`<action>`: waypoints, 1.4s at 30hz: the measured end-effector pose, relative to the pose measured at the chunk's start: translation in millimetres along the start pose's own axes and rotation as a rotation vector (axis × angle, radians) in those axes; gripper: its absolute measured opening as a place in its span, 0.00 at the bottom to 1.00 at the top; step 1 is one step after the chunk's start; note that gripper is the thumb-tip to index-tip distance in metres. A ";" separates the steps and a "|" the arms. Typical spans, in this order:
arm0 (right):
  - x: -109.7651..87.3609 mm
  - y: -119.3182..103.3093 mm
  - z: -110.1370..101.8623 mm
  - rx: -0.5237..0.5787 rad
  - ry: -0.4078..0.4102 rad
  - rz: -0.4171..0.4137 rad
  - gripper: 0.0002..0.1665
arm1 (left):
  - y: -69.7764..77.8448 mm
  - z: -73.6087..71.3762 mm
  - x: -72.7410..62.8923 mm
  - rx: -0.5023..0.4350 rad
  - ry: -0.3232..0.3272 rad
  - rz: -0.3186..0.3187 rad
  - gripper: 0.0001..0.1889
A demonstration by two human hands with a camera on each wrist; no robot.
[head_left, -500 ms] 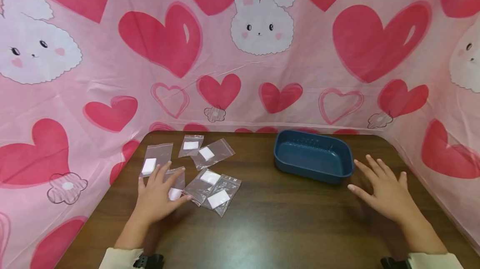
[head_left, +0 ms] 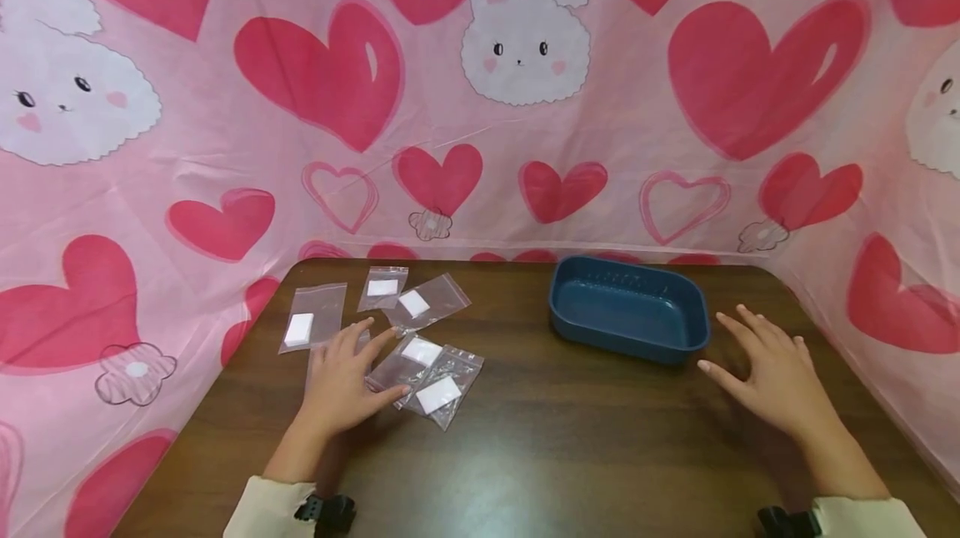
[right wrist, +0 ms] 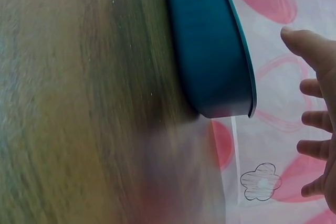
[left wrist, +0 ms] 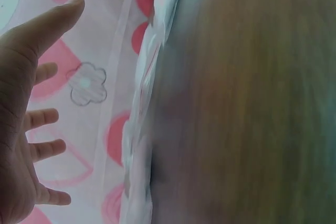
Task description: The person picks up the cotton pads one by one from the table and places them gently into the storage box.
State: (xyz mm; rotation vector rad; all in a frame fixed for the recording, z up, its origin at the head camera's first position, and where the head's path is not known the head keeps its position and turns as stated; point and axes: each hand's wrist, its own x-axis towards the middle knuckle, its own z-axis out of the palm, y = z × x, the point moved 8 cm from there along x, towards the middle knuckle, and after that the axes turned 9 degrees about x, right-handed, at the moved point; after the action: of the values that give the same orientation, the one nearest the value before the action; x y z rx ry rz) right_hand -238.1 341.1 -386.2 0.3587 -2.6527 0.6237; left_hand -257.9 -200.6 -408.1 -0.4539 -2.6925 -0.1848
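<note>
- On the left of the bench (head_left: pixel 555 438), a clear bag (head_left: pixel 326 304) was seen lying apart; another bag (head_left: pixel 364 339) was mostly hidden by the left hand (head_left: pixel 337 388).
- Since half a second earlier, that hand had been shifted rightward, its thumb brought to the overlapping bags (head_left: pixel 427 371); its fingers were spread and empty, so nothing had been picked up. Whether plastic was touched could not be told.
- Beyond it, two further bags (head_left: pixel 415 302) were left uncovered.
- Right of the blue tray (head_left: pixel 622 343), just beside it, the right hand (head_left: pixel 780 384) was held nearly unchanged, fingers spread and empty, partly cut off in its wrist view.
</note>
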 end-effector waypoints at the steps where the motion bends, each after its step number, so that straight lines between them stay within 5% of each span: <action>1: 1.4 -1.2 -0.4 0.001 0.006 -0.001 0.48 | 2.7 0.1 1.8 0.000 0.001 0.007 0.45; 18: 19.7 -9.5 2.0 0.057 0.039 -0.033 0.45 | 35.9 7.2 24.6 -0.068 0.049 0.075 0.44; 27: 22.5 -0.9 4.8 0.123 -0.016 0.050 0.46 | 49.3 14.2 40.8 -0.147 0.053 0.087 0.42; 42: 23.1 6.3 11.1 0.224 -0.038 0.094 0.44 | 74.7 23.9 63.3 -0.282 -0.049 0.051 0.38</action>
State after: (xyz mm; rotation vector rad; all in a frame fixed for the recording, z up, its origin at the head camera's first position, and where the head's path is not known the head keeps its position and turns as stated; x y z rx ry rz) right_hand -264.2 337.8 -387.8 0.3115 -2.6538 0.9574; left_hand -296.1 -107.7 -399.4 -0.6171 -2.7090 -0.5500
